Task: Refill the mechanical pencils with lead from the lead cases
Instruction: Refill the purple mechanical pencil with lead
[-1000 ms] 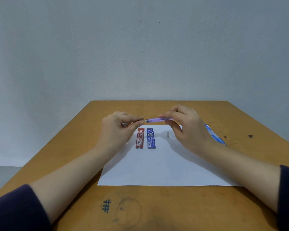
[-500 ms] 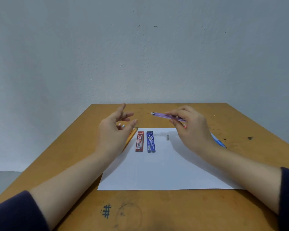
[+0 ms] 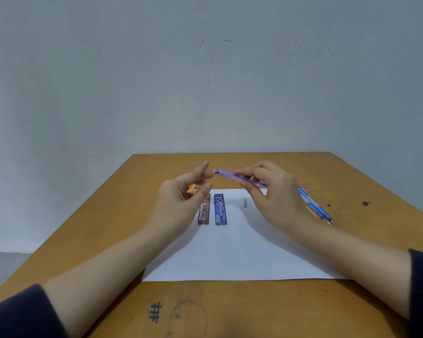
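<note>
My right hand [image 3: 271,191] grips a purple mechanical pencil [image 3: 232,175] above the table, its left end raised and a thin bit of lead sticking out there. My left hand [image 3: 181,196] hovers beside that end with loosely spread fingers, the fingertips almost touching the pencil's end; it holds nothing that I can see. On the white paper [image 3: 230,252] lie a red lead case [image 3: 204,212] and a blue lead case [image 3: 220,209] side by side. A small grey cap [image 3: 245,202] lies to their right. An orange pencil [image 3: 191,189] shows behind my left hand.
A blue mechanical pencil [image 3: 315,208] lies on the wooden table [image 3: 352,181] right of the paper, partly hidden by my right wrist. A grey wall stands right behind the table's far edge. Pen marks are on the near tabletop.
My left hand pinched the purple pencil's end, then opened and drew away to the left, and now sits close to that end again. The right hand has tilted the pencil's left end upward.
</note>
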